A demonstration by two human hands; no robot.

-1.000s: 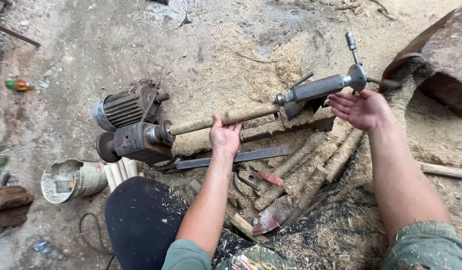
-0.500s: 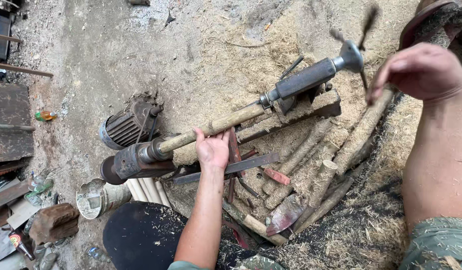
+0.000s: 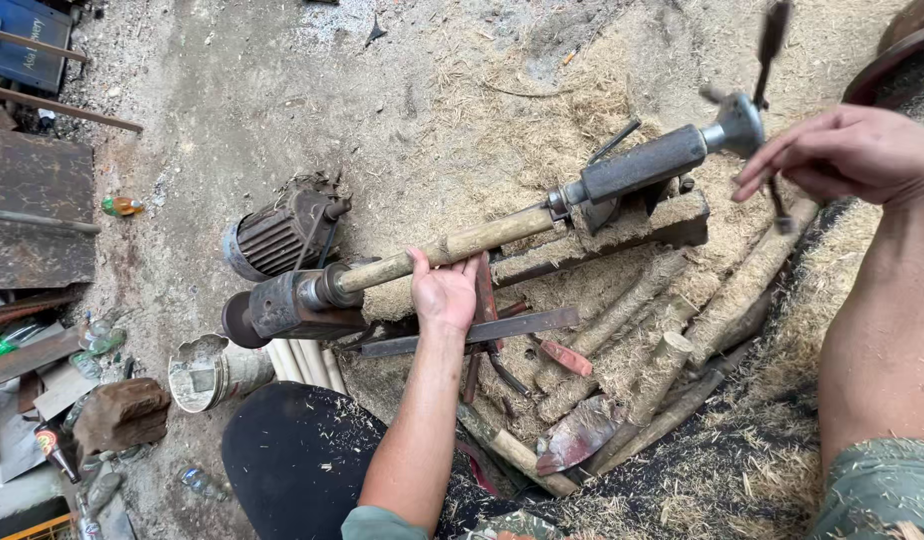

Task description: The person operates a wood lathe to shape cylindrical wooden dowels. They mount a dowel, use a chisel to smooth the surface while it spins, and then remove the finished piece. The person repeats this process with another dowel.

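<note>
The wooden billet [image 3: 452, 250] lies mounted in a ground-level lathe [image 3: 302, 300], long axis running from lower left at the headstock up to the upper right, where the grey tailstock barrel [image 3: 642, 165] meets it. The billet is pale, rough and roughly round. A paint-crusted tin can [image 3: 207, 372] lies on its side near the headstock; its contents cannot be made out. The left hand [image 3: 444, 292] grips the billet at mid-length, fingers curled. The right hand [image 3: 847, 150], fingers loosely extended, touches the blurred crank handle [image 3: 767, 60].
</note>
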